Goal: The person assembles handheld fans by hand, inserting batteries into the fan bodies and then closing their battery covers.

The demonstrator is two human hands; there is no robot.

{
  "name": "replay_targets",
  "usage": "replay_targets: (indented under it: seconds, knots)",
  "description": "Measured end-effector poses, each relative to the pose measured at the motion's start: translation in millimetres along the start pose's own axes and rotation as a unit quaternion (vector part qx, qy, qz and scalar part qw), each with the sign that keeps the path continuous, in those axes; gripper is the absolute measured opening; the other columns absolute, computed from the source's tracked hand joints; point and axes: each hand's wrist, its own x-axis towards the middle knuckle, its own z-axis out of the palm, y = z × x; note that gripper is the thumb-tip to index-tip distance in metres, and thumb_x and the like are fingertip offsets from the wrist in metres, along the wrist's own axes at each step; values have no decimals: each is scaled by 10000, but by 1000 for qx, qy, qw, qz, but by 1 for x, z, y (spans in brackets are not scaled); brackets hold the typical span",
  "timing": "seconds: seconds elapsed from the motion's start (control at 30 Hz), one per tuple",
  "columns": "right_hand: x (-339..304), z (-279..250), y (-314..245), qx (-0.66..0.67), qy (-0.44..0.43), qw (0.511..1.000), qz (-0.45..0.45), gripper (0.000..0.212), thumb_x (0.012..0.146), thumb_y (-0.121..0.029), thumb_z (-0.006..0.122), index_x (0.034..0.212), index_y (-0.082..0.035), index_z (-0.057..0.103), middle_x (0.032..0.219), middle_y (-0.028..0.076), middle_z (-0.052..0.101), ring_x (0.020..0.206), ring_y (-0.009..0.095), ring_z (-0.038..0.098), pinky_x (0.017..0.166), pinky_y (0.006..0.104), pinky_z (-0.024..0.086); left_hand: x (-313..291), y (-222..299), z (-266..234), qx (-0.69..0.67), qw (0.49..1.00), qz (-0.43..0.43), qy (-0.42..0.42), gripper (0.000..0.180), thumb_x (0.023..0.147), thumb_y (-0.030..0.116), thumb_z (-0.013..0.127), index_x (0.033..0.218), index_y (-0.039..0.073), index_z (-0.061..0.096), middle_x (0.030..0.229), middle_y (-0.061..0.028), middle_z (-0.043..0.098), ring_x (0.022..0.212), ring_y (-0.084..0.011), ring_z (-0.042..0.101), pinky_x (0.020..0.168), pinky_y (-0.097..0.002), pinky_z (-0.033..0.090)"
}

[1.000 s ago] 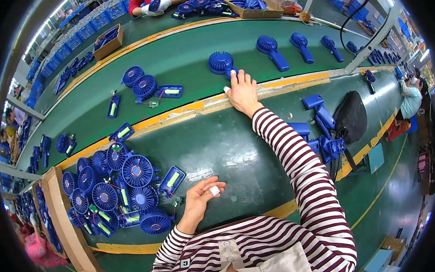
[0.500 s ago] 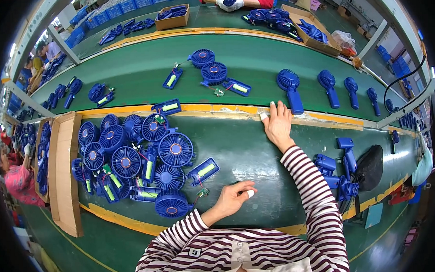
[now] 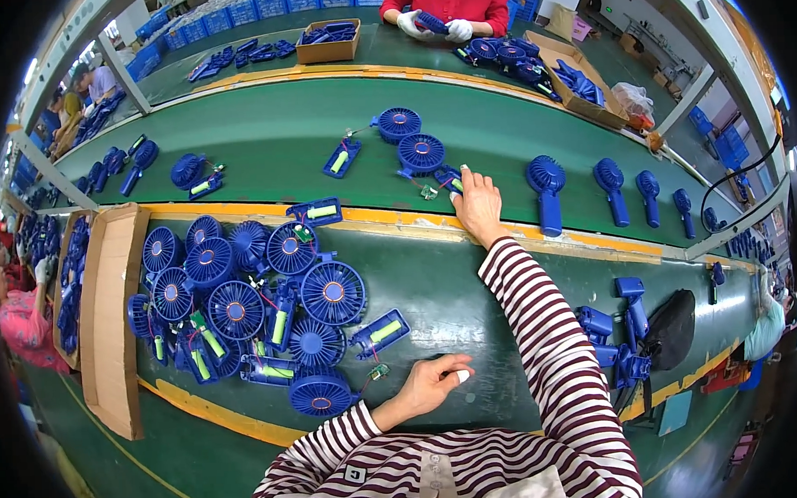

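Observation:
My right hand reaches over the near edge of the green conveyor belt, fingers stretched out. Its fingertips are at the end of a blue handle shell with a pale green battery, partly hidden by the hand; a firm grip is not visible. That shell is wired to a small green circuit board beside a round blue fan head. My left hand rests above the bench, loosely curled and empty, with a white cover on the thumb. Nearest to it are a wired board and an opened handle with a battery.
A pile of blue fans covers the bench's left part, beside a cardboard box. Assembled handheld fans lie along the belt. Blue handle parts and a black bag are at right. A gloved co-worker sits opposite.
My right hand has moved left, from beside the assembled fan to the wired handle shell on the belt. The left hand has stayed almost in place. The view has shifted slightly.

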Motion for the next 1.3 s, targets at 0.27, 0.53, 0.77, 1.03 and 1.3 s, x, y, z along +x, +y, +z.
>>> replay_targets:
  seconds: [0.27,0.53,0.77,1.03,1.3]
  knots:
    - [-80,-73,-58,112,17,991,69,548,698,-205,605,1154,59,457,907,238,579,817,373,569,712,442,465,2,6,-10,-189,981,-45,18,359,872,38,488,1231,30,473,1117,-94,581,857,-165,612,715,-261,500]
    - [-187,-122,-96,163,-15,980,114,552,666,-156,621,1145,55,445,870,181,550,791,337,548,653,421,464,21,21,-11,-421,902,-80,55,482,891,339,480,1243,18,412,1171,-96,516,1116,-211,478,942,-376,373]
    - [-192,-140,-77,156,32,983,87,516,705,-245,661,1076,72,492,1079,252,488,966,406,464,833,461,379,13,24,-5,-388,899,-167,120,291,858,131,533,1126,22,508,959,-120,609,873,-239,612,803,-366,486]
    - [-155,-96,-62,173,-53,966,184,799,651,-304,738,1254,44,345,1007,247,490,955,400,488,825,447,412,1,29,-9,-359,907,-194,105,305,837,102,483,1122,-6,500,874,-135,618,791,-233,627,731,-356,524]
    - [-168,-114,-47,677,62,668,303,657,718,40,664,1284,60,330,1145,87,509,1031,155,520,877,282,453,-5,25,-14,-389,898,-195,66,524,869,459,391,1072,-6,520,787,-119,610,663,-215,618,627,-333,522]
